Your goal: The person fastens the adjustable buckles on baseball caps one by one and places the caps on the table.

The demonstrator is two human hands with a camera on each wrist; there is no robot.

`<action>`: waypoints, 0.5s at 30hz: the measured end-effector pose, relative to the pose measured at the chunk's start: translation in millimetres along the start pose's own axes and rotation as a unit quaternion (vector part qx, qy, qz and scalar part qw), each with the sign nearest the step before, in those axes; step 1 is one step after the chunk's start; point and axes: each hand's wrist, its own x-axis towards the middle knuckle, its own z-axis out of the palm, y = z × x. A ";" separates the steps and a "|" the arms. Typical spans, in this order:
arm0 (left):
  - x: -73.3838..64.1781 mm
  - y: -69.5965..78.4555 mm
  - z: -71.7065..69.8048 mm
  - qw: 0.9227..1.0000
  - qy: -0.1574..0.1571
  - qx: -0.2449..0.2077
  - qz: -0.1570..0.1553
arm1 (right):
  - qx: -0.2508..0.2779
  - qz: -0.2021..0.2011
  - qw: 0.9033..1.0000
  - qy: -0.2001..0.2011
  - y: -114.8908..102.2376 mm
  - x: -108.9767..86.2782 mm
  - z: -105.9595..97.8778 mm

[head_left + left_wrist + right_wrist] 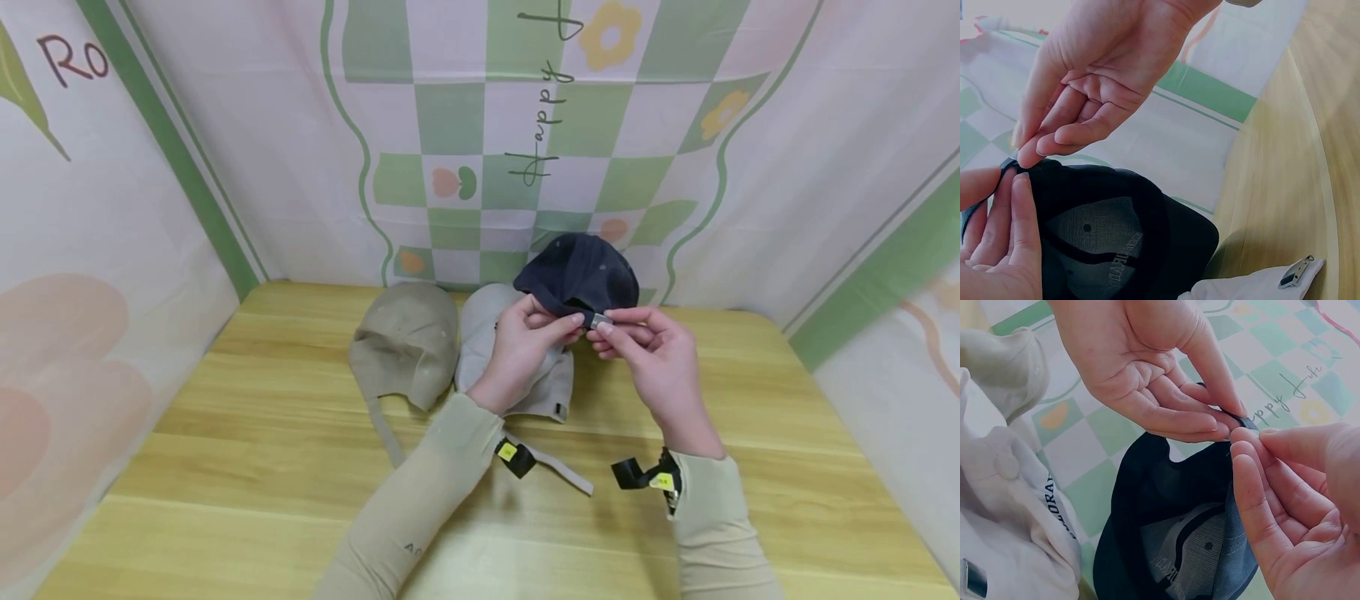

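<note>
A navy baseball cap [585, 271] is held up over the back of the table, its inside facing both wrist cameras. My left hand [523, 343] pinches the cap's back strap [1249, 423] between thumb and fingers. Just to the right, my right hand [660, 354] pinches the small metal buckle [600, 320] at the end of the strap. The fingertips of both hands almost meet there. Inside the cap, a mesh lining [1094, 225] and a dark inner band show. Fingers partly hide the buckle in the wrist views.
A light grey cap [483, 321] with dark lettering lies beneath my left forearm, its loose strap [562, 473] trailing toward me. A khaki cap [412, 333] lies left of it, strap hanging forward. A patterned cloth backdrop [450, 117] rises behind the wooden table [247, 450].
</note>
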 end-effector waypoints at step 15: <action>-1.1 -2.2 -2.1 0.998 0.002 0.059 -0.002 | -0.008 0.003 1.000 0.004 -2.1 -0.7 1.9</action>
